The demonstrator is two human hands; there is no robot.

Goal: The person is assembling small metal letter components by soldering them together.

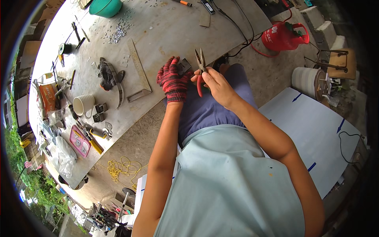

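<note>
My left hand [172, 79], in a red and black knitted glove, rests at the table's near edge. Its thumb and fingers close around a small dark grey metal piece [184, 66], partly hidden by the glove. Bare, my right hand [216, 83] grips a pair of red-handled needle-nose pliers [202, 63]. The pliers' jaws point away from me, slightly parted, just right of the metal piece, and nothing shows between them. Left of the glove lies a metal try square [139, 68], with several small flat metal strips [125, 61] beside its long blade.
Small metal bits [118, 33] lie scattered near a green bowl [105, 8]. To the left are a dark glove [107, 75], a white mug [83, 105], a pink tray [80, 141] and yellow-handled tools [96, 147]. A red gas cylinder [278, 37] stands on the floor at right.
</note>
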